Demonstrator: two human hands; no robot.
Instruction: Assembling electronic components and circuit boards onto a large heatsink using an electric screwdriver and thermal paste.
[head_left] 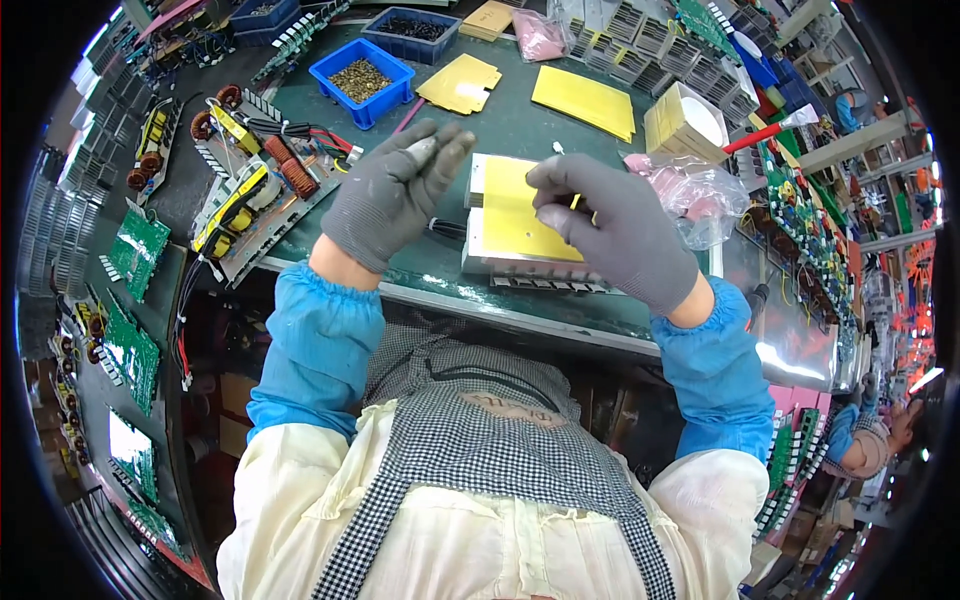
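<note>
A yellow insulating sheet lies on a silver metal heat-sink block at the bench's near edge, in front of me. My right hand, in a grey glove, is over the sheet's right side. Its thumb and index finger curve toward each other with a gap between them, and I see nothing held there. My left hand, gloved too, is raised to the left of the block. Its fingers stretch up and to the right, slightly cupped; nothing shows clearly in them. A blue bin of small brass-coloured screws stands beyond that hand.
Circuit assemblies with copper coils crowd the left. Further yellow sheets lie at the back, near stacked metal heat sinks. A white tub in a carton, a red-handled brush and a clear plastic bag are on the right.
</note>
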